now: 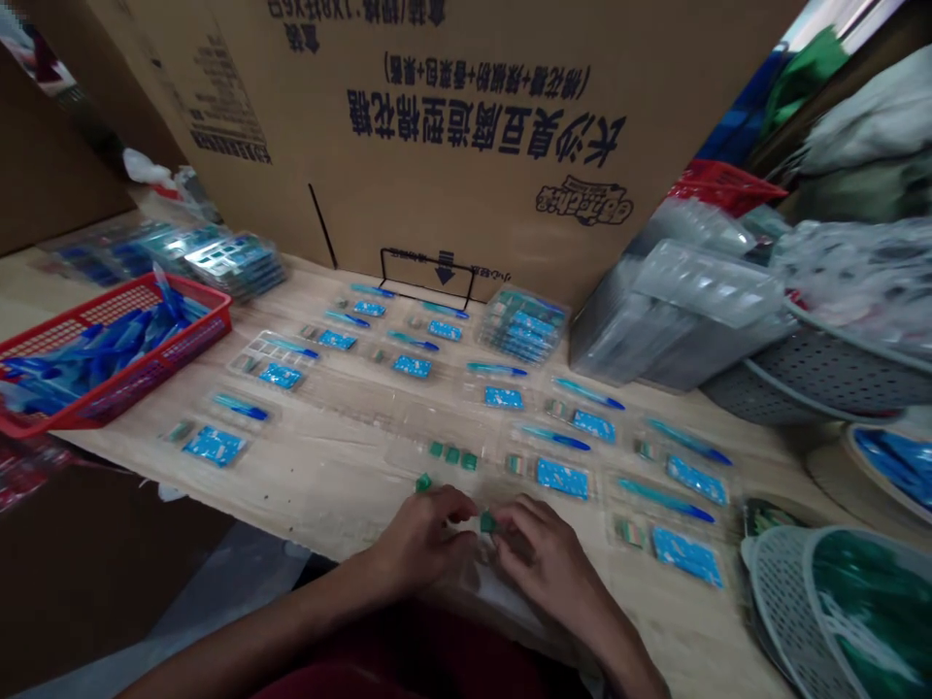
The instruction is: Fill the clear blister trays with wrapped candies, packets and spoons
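Close to the table's front edge, my right hand (543,555) pinches a small green block (487,522) between its fingertips. My left hand (426,539) is beside it, fingers curled towards the same spot; whatever they hold, if anything, is hidden. Another green piece (423,482) lies just beyond my left knuckles. Farther out, a clear plastic tray (408,442) has green blocks (452,454) at its near side. To the right lies a clear tray with a blue patterned packet (562,479), a blue pen (557,437) and a small striped piece (515,466).
Several similar filled trays spread over the wooden table (291,495). A red basket (225,301) of blue pens stands left, stacked packs (233,262) behind it. A large carton (466,194) blocks the back. Clear trays (670,311) and grey baskets (786,582) crowd the right.
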Demonstrator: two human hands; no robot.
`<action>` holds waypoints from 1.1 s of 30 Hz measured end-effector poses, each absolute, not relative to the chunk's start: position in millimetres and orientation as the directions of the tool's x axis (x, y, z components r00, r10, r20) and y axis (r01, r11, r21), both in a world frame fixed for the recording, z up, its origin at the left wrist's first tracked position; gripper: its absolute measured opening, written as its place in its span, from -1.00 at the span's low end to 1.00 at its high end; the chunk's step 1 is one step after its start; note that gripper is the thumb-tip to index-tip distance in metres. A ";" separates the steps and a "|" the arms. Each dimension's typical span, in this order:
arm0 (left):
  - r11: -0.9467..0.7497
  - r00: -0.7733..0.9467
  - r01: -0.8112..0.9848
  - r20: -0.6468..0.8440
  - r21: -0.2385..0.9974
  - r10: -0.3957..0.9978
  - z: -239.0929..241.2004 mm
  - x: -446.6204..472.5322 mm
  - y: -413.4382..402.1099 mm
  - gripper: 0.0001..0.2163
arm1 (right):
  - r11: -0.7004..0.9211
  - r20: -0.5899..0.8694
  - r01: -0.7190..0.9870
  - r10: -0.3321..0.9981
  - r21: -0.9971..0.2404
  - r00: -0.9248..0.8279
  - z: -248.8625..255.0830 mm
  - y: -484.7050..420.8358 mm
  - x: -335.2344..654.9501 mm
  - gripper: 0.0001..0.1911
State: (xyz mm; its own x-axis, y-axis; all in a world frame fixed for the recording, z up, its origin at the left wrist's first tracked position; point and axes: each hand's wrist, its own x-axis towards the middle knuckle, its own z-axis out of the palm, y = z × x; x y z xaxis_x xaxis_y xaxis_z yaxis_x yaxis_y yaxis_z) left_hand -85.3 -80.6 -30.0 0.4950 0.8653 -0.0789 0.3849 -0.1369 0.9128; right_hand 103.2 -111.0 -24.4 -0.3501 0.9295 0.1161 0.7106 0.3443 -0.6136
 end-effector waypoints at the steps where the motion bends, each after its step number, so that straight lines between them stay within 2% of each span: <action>1: -0.023 0.464 0.304 -0.127 0.953 0.877 -30.2 -83.1 -80.1 -0.88 | 0.340 0.146 0.674 0.933 -0.656 -0.328 -22.9 -111.8 103.0 -0.84; 2: 0.089 0.447 0.201 -0.172 0.975 0.878 -30.5 -80.8 -79.4 -0.91 | 0.344 0.180 0.634 0.934 -0.693 -0.310 -21.5 -112.5 102.5 -0.83; 4: 0.275 0.465 -0.010 -0.239 0.961 0.853 -30.7 -77.0 -78.0 -0.83 | 0.355 0.241 0.555 0.932 -0.752 -0.270 -19.5 -113.3 100.5 -0.82; 7: 0.425 0.526 -0.189 -0.274 0.885 0.805 -27.9 -75.0 -77.9 -0.69 | 0.335 0.267 0.471 0.941 -0.816 -0.207 -19.8 -114.0 95.9 -0.88; 9: 0.433 0.541 -0.203 -0.268 0.878 0.797 -24.5 -76.8 -79.9 -0.67 | 0.293 0.240 0.423 0.955 -0.858 -0.173 -22.9 -114.9 91.5 -0.93; 14: 0.345 0.430 -0.161 -0.249 0.924 0.868 -23.4 -84.2 -83.4 -0.65 | 0.221 0.213 0.342 0.975 -0.913 -0.063 -31.8 -115.9 71.7 -0.94; 18: 0.429 0.387 -0.281 -0.308 0.859 0.869 -32.1 -88.4 -81.2 -0.60 | 0.308 0.329 0.361 0.944 -0.880 -0.004 -28.7 -111.1 53.8 -0.94; 23: 0.418 0.337 -0.272 -0.320 0.867 0.885 -39.0 -97.6 -81.0 -0.56 | 0.394 0.394 0.354 0.916 -0.848 -0.076 -24.2 -102.2 40.4 -0.84; 26: 0.383 0.327 -0.189 -0.309 0.904 0.893 -36.7 -110.2 -78.0 -0.58 | 0.404 0.386 0.375 0.914 -0.834 -0.125 -27.5 -90.3 34.1 -0.83; 29: 0.166 0.184 0.082 -0.178 0.983 0.967 -34.6 -128.7 -68.1 -0.69 | 0.432 0.378 0.469 0.902 -0.770 -0.209 -33.5 -67.3 28.8 -0.83; 31: -0.044 0.071 0.361 0.020 0.932 0.997 -36.3 -141.1 -59.0 -0.72 | 0.462 0.347 0.579 0.887 -0.672 -0.305 -37.9 -48.6 25.6 -0.80; 33: -0.186 0.106 0.585 0.154 0.789 0.982 -40.3 -150.2 -51.0 -0.76 | 0.495 0.290 0.683 0.869 -0.537 -0.402 -42.0 -32.0 21.8 -0.78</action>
